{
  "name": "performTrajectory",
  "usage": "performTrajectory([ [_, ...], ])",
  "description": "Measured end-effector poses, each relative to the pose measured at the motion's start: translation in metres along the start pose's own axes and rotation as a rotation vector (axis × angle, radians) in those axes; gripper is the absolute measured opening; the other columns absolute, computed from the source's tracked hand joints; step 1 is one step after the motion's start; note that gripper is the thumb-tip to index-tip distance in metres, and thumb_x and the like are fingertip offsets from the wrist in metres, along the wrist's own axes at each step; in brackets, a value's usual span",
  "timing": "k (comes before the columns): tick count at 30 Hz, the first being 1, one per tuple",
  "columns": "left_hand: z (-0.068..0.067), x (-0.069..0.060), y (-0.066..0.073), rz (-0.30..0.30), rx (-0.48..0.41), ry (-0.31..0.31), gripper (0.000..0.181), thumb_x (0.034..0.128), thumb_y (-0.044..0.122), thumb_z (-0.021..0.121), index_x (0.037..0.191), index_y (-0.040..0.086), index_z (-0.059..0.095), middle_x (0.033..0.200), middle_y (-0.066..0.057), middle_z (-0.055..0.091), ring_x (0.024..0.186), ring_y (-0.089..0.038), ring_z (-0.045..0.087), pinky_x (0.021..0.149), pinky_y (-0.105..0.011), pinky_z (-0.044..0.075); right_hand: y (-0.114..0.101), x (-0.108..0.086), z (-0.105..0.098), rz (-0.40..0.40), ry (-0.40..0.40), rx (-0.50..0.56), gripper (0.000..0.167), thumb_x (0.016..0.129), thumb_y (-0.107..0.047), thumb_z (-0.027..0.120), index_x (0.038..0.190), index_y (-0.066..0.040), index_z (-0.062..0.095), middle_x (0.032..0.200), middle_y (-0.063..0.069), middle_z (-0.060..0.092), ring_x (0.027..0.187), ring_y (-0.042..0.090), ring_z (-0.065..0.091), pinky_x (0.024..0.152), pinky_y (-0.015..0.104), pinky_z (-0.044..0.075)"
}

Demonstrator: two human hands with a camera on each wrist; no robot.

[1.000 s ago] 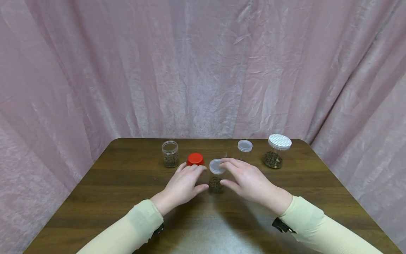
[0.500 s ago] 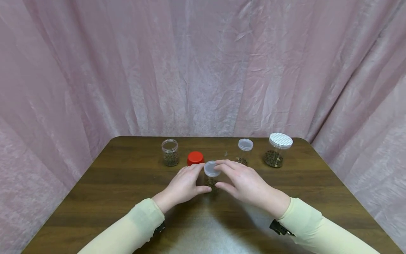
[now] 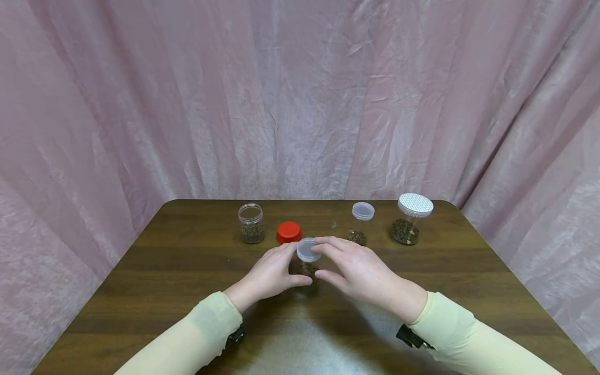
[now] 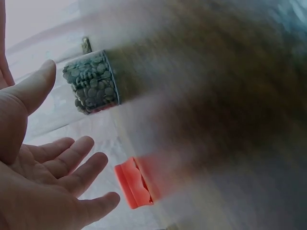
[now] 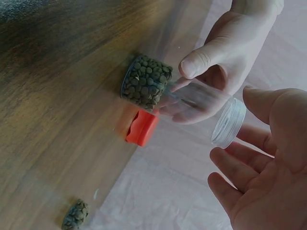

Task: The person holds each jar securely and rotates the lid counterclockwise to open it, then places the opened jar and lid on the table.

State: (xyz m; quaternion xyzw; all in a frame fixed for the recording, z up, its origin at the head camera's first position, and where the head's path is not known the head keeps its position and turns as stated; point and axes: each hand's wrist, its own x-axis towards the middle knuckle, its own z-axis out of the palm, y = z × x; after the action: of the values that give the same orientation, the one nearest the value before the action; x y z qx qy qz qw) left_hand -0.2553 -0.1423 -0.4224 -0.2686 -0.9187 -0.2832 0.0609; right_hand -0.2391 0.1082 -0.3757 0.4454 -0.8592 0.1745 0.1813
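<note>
A clear jar with a translucent lid point(image 3: 308, 250) and small brown-green pellets point(image 5: 146, 81) in its lower part stands upright between the hands. To its left, the left hand point(image 3: 271, 272) is spread, thumb in front and fingers behind; the left wrist view shows a gap between this hand and the pellets point(image 4: 93, 84). On the other side, the right hand point(image 3: 363, 271) has loosely bent fingers at the lid, its thumb lower beside the jar. Whether its fingertips touch the lid, I cannot tell. Just behind the left fingers is a red lid point(image 3: 288, 232), also in the right wrist view point(image 5: 142, 128).
An uncovered jar point(image 3: 252, 229) with pellets stands at the back left of the wooden table point(image 3: 154, 281). A small lidded jar point(image 3: 363, 211) and a larger one with a white patterned lid point(image 3: 415, 205) are at the back right. A pink curtain point(image 3: 300, 104) hangs behind.
The jar between the hands has shifted left, closer to the left hand. The right hand has moved slightly left with it; the left hand has stayed nearly in place.
</note>
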Motion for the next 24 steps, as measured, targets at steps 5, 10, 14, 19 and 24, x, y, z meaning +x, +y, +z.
performTrajectory([
  [5,-0.0002,-0.0001,0.0005,0.001,-0.009,-0.008,0.076,0.0871,0.029,0.098,0.149,0.007,0.060,0.139,-0.006,0.071,0.130,-0.031,0.068,0.113,-0.055,0.050,0.0006,-0.0020,-0.0009,0.012,-0.017,-0.008,0.041,0.102,-0.033,0.084,0.137,-0.015,0.071,0.150,0.005,0.066,0.134,0.026,0.067,0.104,0.050,0.058],
  [10,0.0007,0.0004,0.0001,0.000,-0.013,-0.013,0.078,0.0871,0.029,0.098,0.151,0.007,0.059,0.141,-0.006,0.070,0.131,-0.030,0.067,0.113,-0.054,0.050,0.0012,-0.0035,-0.0016,0.018,-0.020,-0.010,0.044,0.102,-0.033,0.083,0.140,-0.015,0.070,0.152,0.004,0.065,0.135,0.026,0.067,0.103,0.050,0.059],
  [14,0.0012,0.0010,0.0003,-0.018,-0.023,-0.016,0.077,0.0874,0.030,0.098,0.150,0.007,0.059,0.141,-0.007,0.070,0.131,-0.033,0.067,0.113,-0.056,0.049,0.0017,-0.0048,-0.0026,0.033,-0.016,-0.008,0.045,0.102,-0.033,0.083,0.141,-0.014,0.070,0.152,0.004,0.065,0.135,0.025,0.067,0.103,0.050,0.058],
  [19,0.0011,0.0016,0.0028,-0.045,-0.032,-0.025,0.077,0.0877,0.030,0.097,0.149,0.005,0.059,0.142,-0.008,0.069,0.131,-0.036,0.066,0.115,-0.060,0.046,0.0028,-0.0072,-0.0037,0.056,-0.007,0.000,0.045,0.102,-0.032,0.084,0.140,-0.014,0.071,0.153,0.004,0.065,0.135,0.025,0.067,0.104,0.051,0.058],
  [24,0.0019,0.0031,0.0051,-0.049,-0.020,-0.031,0.077,0.0881,0.032,0.097,0.150,0.004,0.059,0.143,-0.010,0.069,0.132,-0.035,0.066,0.115,-0.059,0.046,0.0047,-0.0096,-0.0045,0.087,0.014,-0.008,0.043,0.102,-0.032,0.083,0.139,-0.014,0.072,0.152,0.004,0.066,0.133,0.026,0.068,0.105,0.051,0.057],
])
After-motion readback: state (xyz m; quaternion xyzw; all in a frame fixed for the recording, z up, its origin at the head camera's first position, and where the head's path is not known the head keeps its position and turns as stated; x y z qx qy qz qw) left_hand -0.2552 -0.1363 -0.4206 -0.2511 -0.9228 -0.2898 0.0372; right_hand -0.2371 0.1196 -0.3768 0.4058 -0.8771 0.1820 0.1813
